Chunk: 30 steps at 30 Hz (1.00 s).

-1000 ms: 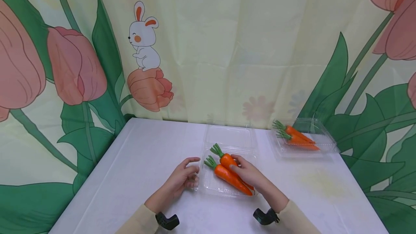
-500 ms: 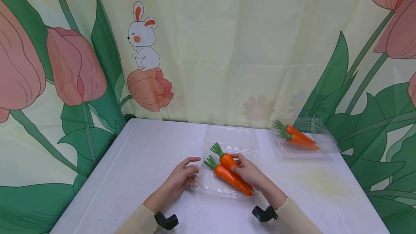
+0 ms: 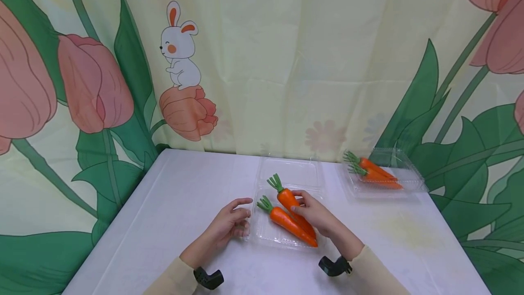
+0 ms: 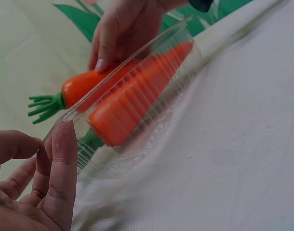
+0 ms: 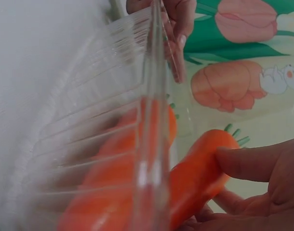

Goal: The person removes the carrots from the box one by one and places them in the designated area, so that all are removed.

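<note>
So the step in hand looks like one-carrot-at-a-time handling at the open clear plastic clamshell (image 3: 259,236); everything here is placed relative to that box. Its lid (image 3: 289,173) is folded back on the far side, and the whole thing sits on the white-covered worktop (image 3: 196,185).

The person's right hand (image 3: 316,214), over the box's right side, has a toy-looking carrot (image 3: 288,200) pinched between thumb and fingers, spread only about as wide as the carrot. Its green top pokes above the rim in the left wrist view. The other carrot (image 3: 286,224) lies in the tray, just on the near-left side; whether the two touch, hard to say.

The left hand (image 3: 226,224) is at the box's left edge, thumb and fingers nipping the rim, fairly closed up.

Off to the box's far right there's a closed clamshell (image 3: 355,191) with two carrots (image 3: 375,176) inside.

Next move, in my opinion, calls for keeping that rim steady and guiding the carrot without dragging its neighbour along.
</note>
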Motion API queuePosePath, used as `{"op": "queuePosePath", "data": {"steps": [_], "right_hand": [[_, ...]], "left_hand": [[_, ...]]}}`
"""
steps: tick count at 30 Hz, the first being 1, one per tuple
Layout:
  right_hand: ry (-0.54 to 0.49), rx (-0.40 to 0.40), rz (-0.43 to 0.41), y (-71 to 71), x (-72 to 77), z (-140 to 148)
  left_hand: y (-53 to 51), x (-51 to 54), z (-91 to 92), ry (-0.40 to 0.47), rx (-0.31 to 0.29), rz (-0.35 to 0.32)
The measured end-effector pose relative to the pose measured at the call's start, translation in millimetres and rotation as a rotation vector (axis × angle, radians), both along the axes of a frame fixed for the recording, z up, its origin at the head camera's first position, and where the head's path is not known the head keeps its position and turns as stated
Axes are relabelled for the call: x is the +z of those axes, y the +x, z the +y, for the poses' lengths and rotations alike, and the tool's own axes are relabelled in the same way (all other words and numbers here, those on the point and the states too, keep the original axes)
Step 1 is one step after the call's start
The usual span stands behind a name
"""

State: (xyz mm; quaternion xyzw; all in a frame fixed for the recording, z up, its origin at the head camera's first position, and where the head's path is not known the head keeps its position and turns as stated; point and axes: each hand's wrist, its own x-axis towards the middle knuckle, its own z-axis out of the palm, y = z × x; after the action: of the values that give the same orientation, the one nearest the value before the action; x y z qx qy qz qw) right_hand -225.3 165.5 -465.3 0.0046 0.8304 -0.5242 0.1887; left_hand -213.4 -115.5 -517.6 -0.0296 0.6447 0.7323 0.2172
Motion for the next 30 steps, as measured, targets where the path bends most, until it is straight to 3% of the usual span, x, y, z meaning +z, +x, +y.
{"op": "queuePosePath", "data": {"steps": [18, 30], "right_hand": [[-0.120, 0.000, -0.036, -10.5, 15.8, 15], [-0.233, 0.011, -0.050, -8.8, 22.9, 18]], "left_hand": [[-3.1, 1.2, 1.4, -0.003, 0.007, -0.007], [-2.7, -0.5, 1.6, -0.006, 0.001, 0.000]]}}
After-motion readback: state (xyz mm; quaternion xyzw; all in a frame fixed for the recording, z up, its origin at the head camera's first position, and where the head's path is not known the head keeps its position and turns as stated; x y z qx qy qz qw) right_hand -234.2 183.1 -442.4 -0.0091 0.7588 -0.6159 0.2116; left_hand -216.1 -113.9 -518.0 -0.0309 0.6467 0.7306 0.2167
